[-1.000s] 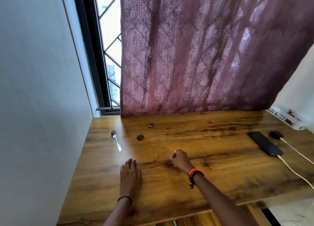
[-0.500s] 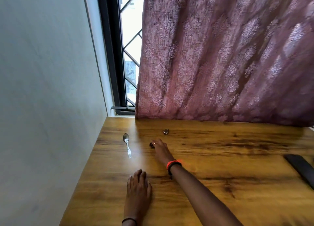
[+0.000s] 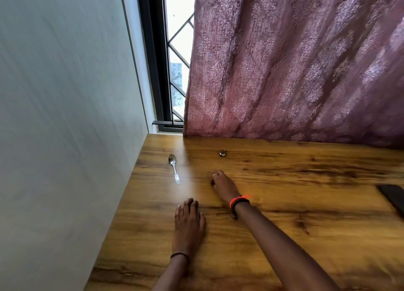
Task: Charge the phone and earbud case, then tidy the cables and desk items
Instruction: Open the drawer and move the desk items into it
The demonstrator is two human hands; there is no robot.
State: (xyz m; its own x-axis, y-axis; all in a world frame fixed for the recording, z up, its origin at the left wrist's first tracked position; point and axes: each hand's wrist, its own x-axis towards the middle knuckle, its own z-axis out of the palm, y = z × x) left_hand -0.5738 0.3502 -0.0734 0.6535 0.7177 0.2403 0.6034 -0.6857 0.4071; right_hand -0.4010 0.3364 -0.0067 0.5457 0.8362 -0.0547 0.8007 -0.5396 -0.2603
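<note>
My right hand [image 3: 224,184], with an orange and black wristband, reaches forward across the wooden desk [image 3: 284,203]. Its fingertips are curled over a small dark object [image 3: 212,182], which is mostly hidden under them. My left hand [image 3: 189,219] lies flat and palm down on the desk, just in front of the right hand, holding nothing. A second small roundish metal object [image 3: 222,153] sits farther back near the curtain. The black phone [image 3: 393,196] lies at the right edge of the view, cut off by the frame. No cable or earbud case shows.
A metal spoon [image 3: 174,168] lies to the left of my right hand, near the grey wall [image 3: 65,137]. A purple patterned curtain [image 3: 295,72] hangs down to the desk's back edge. A barred window [image 3: 175,61] stands in the corner.
My right hand reached from mid-desk to the small dark object, closed over it and drew it slightly nearer. The view swung left, so the cables and earbud case left the frame. The left hand stayed put.
</note>
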